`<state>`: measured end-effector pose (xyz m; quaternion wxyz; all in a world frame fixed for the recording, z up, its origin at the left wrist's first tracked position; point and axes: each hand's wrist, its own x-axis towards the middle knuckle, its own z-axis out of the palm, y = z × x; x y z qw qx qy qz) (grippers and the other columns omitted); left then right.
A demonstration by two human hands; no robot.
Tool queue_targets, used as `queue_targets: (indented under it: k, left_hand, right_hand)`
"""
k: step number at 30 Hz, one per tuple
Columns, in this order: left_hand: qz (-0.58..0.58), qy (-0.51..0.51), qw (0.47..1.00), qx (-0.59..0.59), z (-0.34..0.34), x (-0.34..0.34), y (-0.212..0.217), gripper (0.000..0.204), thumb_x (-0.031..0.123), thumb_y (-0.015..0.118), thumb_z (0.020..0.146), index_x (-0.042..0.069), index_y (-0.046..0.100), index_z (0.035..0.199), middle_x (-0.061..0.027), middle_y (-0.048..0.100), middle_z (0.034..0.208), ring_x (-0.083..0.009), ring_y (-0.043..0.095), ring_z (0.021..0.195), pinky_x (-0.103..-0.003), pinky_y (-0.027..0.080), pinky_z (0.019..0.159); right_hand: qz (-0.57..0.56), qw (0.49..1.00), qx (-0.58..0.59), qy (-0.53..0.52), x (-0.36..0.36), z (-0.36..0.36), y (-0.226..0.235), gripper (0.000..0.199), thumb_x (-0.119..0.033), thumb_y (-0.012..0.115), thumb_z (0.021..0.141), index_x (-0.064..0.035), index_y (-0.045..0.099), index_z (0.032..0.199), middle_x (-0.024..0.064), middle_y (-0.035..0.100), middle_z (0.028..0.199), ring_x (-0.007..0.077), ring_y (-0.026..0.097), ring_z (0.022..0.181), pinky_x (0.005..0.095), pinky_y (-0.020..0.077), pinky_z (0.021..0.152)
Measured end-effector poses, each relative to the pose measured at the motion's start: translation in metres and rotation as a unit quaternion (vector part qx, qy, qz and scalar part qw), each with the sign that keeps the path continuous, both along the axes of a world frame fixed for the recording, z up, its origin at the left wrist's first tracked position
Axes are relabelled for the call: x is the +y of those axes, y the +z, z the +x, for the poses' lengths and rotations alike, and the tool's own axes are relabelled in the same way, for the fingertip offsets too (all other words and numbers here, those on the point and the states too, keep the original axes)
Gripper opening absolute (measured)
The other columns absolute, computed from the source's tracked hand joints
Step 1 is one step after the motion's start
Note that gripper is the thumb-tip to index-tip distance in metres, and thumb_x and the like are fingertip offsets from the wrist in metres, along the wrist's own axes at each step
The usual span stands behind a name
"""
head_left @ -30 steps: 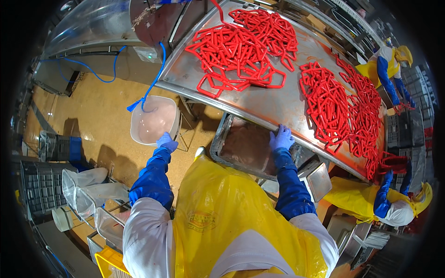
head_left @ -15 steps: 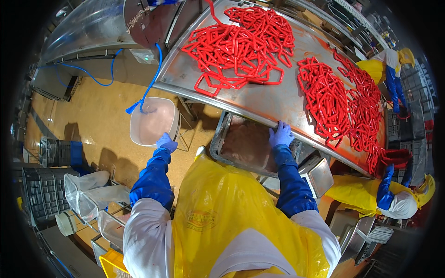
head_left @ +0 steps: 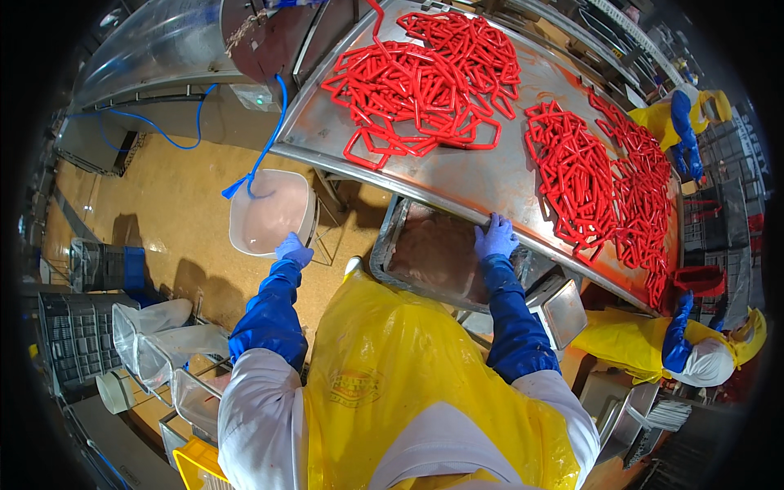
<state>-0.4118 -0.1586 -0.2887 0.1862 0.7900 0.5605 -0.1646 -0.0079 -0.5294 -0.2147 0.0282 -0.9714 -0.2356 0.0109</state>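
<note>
- your left hand (head_left: 294, 249) rests on the near rim of the white plastic tub (head_left: 269, 212), fingers curled over the edge, gripping it. the tub stands low on the tan floor (head_left: 163, 204), left of the table, and holds a pale pinkish mass.
- a blue hose (head_left: 265, 155) hangs from the machine above and dips into the tub, which is likely why the tub sits just there, under the outlet.
- your right hand (head_left: 495, 237) lies where the steel table (head_left: 457, 175) edge meets the far rim of the metal tray (head_left: 433, 257); the fingers look spread fairly flat, but whether they grip anything cannot be told.
- the tray sits tucked under the table's near edge, straight ahead of you, filled with a brownish-pink mass; so placed, it could catch what comes off the table.
- on the table, beyond your right hand, lie red sausage links (head_left: 425, 77) in a tangled heap, and a second heap (head_left: 600, 175) further right.
- both your arms wear blue sleeves and gloves, over a yellow apron (head_left: 392, 384).
- two other people in yellow aprons work at the right: one at the far right corner (head_left: 682, 122), one near right (head_left: 694, 355), a blue-sleeved arm reaching up to the table.
- grey crates (head_left: 77, 335) stand on the floor at your near left.
</note>
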Motion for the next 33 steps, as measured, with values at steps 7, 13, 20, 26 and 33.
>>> queue_targets:
  k: [7, 13, 20, 26, 33]
  left_hand:
    - [0.005, 0.001, 1.000, -0.004, 0.002, -0.003, 0.003, 0.061, 0.036, 0.072, 0.073, 0.006, 0.055, 0.122, -0.0211, 0.069, 0.120, -0.0386, 0.066, 0.116, -0.052, 0.044, 0.104]
    - [0.000, 0.002, 1.000, 0.001, 0.003, -0.001, 0.005, 0.063, 0.036, 0.073, 0.073, 0.006, 0.055, 0.125, -0.0205, 0.069, 0.121, -0.0381, 0.065, 0.117, -0.051, 0.044, 0.105]
    - [-0.001, 0.002, 1.000, 0.016, 0.003, 0.001, 0.005, 0.072, 0.037, 0.073, 0.073, 0.004, 0.052, 0.134, -0.0207, 0.067, 0.126, -0.0373, 0.063, 0.121, -0.050, 0.042, 0.108]
    - [-0.008, 0.002, 1.000, 0.008, 0.000, 0.001, 0.004, 0.073, 0.038, 0.073, 0.073, 0.004, 0.052, 0.134, -0.0210, 0.067, 0.126, -0.0373, 0.064, 0.120, -0.049, 0.044, 0.106]
    - [-0.053, -0.052, 0.997, 0.005, -0.001, 0.015, -0.010, 0.071, 0.047, 0.075, 0.074, 0.001, 0.058, 0.126, -0.0241, 0.068, 0.122, -0.0411, 0.066, 0.113, -0.047, 0.051, 0.097]
  right_hand:
    - [0.002, 1.000, 0.002, -0.003, -0.001, -0.001, 0.002, 0.070, -0.047, 0.071, 0.086, -0.0144, 0.049, 0.144, 0.0090, 0.049, 0.148, 0.0281, 0.038, 0.142, 0.0574, 0.0334, 0.109]
    - [0.008, 1.000, -0.003, 0.004, -0.003, 0.001, -0.004, 0.071, -0.047, 0.070, 0.087, -0.0139, 0.048, 0.145, 0.0095, 0.048, 0.150, 0.0290, 0.037, 0.143, 0.0581, 0.0327, 0.109]
    - [0.015, 1.000, 0.001, 0.005, -0.002, 0.001, -0.005, 0.071, -0.047, 0.070, 0.087, -0.0140, 0.048, 0.146, 0.0103, 0.047, 0.151, 0.0304, 0.036, 0.144, 0.0586, 0.0315, 0.110]
    - [0.020, 1.000, 0.003, 0.008, -0.001, 0.000, -0.004, 0.070, -0.046, 0.070, 0.087, -0.0141, 0.048, 0.146, 0.0101, 0.047, 0.151, 0.0316, 0.037, 0.144, 0.0583, 0.0315, 0.110]
    - [0.034, 0.999, -0.010, 0.011, -0.011, 0.001, -0.006, 0.071, -0.047, 0.071, 0.086, -0.0135, 0.049, 0.144, 0.0107, 0.049, 0.147, 0.0312, 0.038, 0.142, 0.0587, 0.0319, 0.108]
